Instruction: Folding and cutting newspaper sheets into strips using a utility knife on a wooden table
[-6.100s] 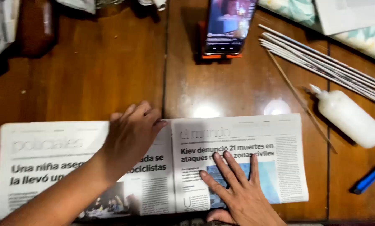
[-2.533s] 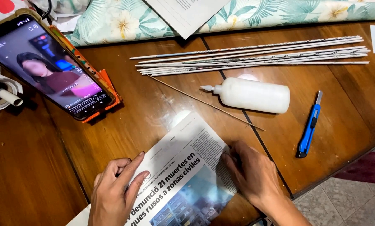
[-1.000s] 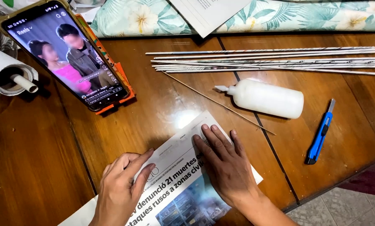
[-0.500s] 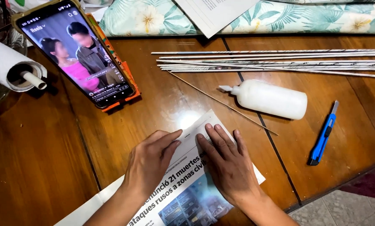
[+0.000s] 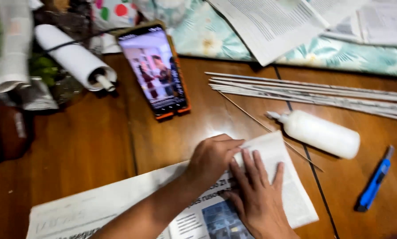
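Observation:
A newspaper sheet (image 5: 96, 208) lies flat on the brown wooden table (image 5: 83, 150), running from lower left to the middle. My left hand (image 5: 211, 157) rests on its upper edge, fingers curled and pressing near a fold. My right hand (image 5: 256, 197) lies flat on the paper just right of it, fingers spread, palm down. The two hands touch each other. Neither hand holds a tool.
A white glue bottle (image 5: 320, 133) lies on its side right of the paper, a thin stick (image 5: 269, 130) beside it. Several rolled paper tubes (image 5: 313, 94) lie behind. A blue cutter (image 5: 375, 179) sits far right. A propped phone (image 5: 156, 71) and a white roll (image 5: 74, 57) stand behind.
The view has swung so the paper now stretches further left. My left hand has slid right along the paper's edge to meet my right hand, which stays pressed flat.

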